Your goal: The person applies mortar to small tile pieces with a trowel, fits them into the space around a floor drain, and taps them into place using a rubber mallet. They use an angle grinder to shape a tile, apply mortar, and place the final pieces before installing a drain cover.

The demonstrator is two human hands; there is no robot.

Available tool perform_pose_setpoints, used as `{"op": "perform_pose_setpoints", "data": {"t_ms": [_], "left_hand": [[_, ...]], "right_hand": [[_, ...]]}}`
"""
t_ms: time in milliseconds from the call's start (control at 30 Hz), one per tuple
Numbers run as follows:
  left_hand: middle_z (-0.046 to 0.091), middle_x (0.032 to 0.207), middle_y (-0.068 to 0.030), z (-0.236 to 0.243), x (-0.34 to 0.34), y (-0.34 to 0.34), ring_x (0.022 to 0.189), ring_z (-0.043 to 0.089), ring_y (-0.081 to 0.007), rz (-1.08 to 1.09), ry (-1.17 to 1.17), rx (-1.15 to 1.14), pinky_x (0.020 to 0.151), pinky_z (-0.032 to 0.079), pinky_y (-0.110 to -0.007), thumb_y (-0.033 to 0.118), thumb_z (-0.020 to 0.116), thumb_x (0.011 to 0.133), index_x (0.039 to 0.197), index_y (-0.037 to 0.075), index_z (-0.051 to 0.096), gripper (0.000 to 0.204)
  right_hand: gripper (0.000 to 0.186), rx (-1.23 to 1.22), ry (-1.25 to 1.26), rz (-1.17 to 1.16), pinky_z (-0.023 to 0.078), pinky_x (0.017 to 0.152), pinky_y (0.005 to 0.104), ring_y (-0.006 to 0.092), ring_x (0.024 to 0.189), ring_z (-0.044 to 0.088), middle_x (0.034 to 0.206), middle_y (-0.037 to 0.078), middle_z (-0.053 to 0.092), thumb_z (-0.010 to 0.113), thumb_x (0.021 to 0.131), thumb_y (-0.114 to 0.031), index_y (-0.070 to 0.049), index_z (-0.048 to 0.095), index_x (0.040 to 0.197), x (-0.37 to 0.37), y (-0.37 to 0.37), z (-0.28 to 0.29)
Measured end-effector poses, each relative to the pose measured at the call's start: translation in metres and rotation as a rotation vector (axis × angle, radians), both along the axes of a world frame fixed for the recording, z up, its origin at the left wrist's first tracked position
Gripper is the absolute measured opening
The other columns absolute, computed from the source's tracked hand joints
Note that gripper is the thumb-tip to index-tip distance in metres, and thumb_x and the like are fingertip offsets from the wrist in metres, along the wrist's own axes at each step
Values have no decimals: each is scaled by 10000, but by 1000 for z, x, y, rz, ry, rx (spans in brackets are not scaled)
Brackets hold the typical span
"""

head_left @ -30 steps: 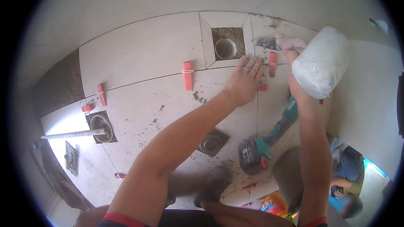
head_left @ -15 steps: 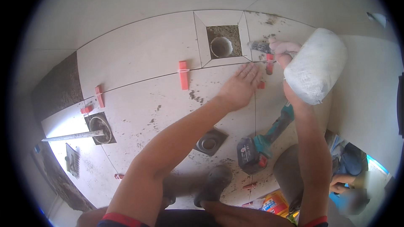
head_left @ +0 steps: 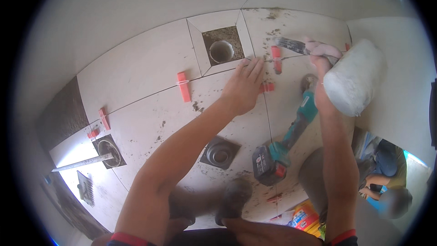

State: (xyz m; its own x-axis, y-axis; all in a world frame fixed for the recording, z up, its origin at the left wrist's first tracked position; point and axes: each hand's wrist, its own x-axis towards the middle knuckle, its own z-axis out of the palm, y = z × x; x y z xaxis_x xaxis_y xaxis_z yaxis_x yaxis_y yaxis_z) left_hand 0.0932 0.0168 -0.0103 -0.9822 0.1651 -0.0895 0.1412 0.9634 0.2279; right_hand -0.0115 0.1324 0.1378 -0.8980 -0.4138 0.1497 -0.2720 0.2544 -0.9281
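Note:
My left hand point(head_left: 243, 87) lies flat with fingers stretched on a pale floor tile point(head_left: 136, 123). Its fingertips touch the near right corner of the mitred tile frame point(head_left: 222, 66) around a square drain opening, where a pipe end point(head_left: 221, 52) shows. My right hand point(head_left: 322, 54) is closed around the handle of a white-headed mallet point(head_left: 353, 79), held above the floor. The black grip end point(head_left: 291, 44) points left, and the big head is at the right of my wrist. Red levelling wedges point(head_left: 276, 59) sit along the joints beside both hands.
A teal cordless grinder point(head_left: 284, 139) lies below my right hand. Another drain fitting point(head_left: 221, 153) is set near my feet. At left are a round drain hole point(head_left: 109, 150) with a long bar over it and a notched trowel point(head_left: 85, 188). Another person point(head_left: 387, 182) crouches at lower right.
The view has shifted, so the floor appears farther left. The mallet in my right hand has moved right, away from the drain opening. My left hand stays by the frame's corner.

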Motion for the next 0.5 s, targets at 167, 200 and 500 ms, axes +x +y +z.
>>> {"op": "perform_pose_setpoints", "data": {"t_ms": [167,200,500], "left_hand": [[234,1590,-157,-3,20,1,1492,171,-282,-13,28,194,1213,112,-466,273,508,964,1495,-21,277,650],[231,1592,-157,0,23,3,1493,165,-282,-19,2,174,1213,107,-467,277,506,966,1495,-20,277,649],[230,1590,-172,-10,10,3,1495,157,-296,39,40,159,1215,104,-470,324,442,997,1494,-32,279,632]], "right_hand": [[52,1,89,-38,524,908,325,237,1073,645,1050,151,680,594,900,46,-5,599,903,-6,28,0],[51,25,103,-57,524,904,321,233,1063,647,1047,149,683,592,898,45,-5,600,899,-9,36,1],[113,-94,-100,-187,478,1035,401,279,1118,610,1110,136,636,577,876,-5,-24,571,988,3,72,23]]}}
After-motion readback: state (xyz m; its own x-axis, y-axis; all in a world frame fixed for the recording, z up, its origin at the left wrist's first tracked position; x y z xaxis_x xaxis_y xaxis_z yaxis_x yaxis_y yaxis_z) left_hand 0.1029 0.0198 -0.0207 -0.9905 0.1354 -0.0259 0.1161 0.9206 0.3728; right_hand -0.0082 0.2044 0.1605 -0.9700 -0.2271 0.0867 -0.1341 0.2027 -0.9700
